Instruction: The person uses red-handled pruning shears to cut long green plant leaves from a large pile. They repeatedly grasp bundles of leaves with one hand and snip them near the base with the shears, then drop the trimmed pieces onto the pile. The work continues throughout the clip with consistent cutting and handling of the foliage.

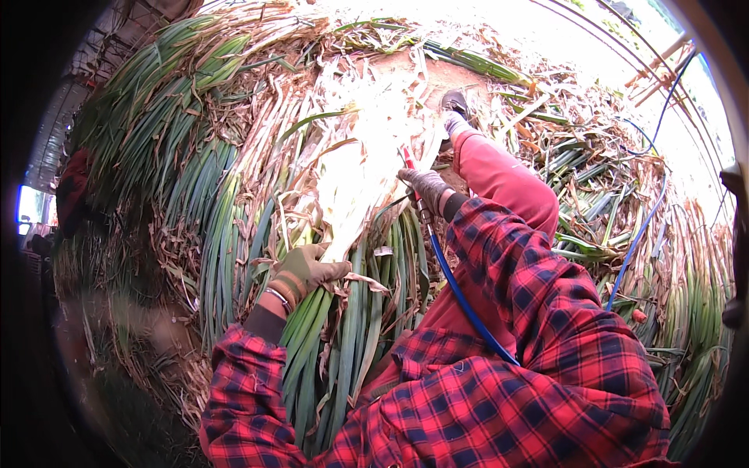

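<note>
My left hand (304, 274), in a tan and green work glove, is closed around long green onions (337, 222) where the pale stalks meet the leaves. Their white lower parts point away from me, glaring in bright light. Green leaves (312, 327) hang back under my wrist toward my lap. Slightly farther off, to the right, my right hand (427, 187) wears a greyish glove and is wrapped round a red air blow gun (421, 209). The gun's red tip end rises beyond my fingers, beside the pale stalks. A blue hose (460, 296) runs from its lower end back across my leg.
A large heap of green onions (148, 117) rises at the left. More onions (679, 288) and dry husks lie to the right. My right leg (507, 175) stretches forward past my right arm. Another blue hose (640, 230) loops along the right side, below curved frame bars.
</note>
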`<state>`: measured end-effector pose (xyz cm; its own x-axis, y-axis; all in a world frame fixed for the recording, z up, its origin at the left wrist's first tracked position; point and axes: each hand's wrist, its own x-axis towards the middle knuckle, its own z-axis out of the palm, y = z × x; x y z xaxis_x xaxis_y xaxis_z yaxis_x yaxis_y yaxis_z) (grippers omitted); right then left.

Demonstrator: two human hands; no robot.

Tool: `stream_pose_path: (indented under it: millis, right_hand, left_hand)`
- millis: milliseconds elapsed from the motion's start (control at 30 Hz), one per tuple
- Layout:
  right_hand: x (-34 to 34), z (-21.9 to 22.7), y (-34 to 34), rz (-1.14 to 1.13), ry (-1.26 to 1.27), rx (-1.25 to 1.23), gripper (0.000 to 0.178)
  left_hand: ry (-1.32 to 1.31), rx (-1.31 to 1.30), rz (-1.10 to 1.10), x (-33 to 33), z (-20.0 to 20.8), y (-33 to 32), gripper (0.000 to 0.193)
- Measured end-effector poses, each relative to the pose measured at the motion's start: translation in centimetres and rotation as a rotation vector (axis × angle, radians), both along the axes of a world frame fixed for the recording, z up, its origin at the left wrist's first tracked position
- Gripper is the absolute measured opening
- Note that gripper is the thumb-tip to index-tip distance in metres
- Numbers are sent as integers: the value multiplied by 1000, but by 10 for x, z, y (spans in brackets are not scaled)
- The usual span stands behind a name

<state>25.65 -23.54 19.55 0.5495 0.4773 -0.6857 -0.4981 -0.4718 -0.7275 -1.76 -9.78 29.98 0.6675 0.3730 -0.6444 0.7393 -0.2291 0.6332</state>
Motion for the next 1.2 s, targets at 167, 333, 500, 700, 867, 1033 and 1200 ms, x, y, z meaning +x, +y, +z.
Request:
stream_pose_path:
  millis: [167,333,500,700,867,1033,1200]
  right_hand:
    - [21,5,4,-102,59,20,40]
    - [37,-27,-3,-49,-29,111,31]
    - [-7,42,0,40,-13,44,37]
    - [-67,79,-31,360,65,152,40]
    - [-74,107,-31,467,204,112,37]
    - [-80,113,-10,531,324,178,32]
    - [-78,114,6,552,415,158,30]
  left_hand:
    - [-7,114,-29,-3,4,-3,58]
    - [36,68,-68,11,11,-7,61]
    - [-8,230,-121,-6,32,0,69]
    - [66,24,-163,3,49,13,64]
    - [194,-276,35,25,43,88,45]
    - [-69,596,353,-17,-79,249,40]
    - [304,894,418,-22,-151,337,83]
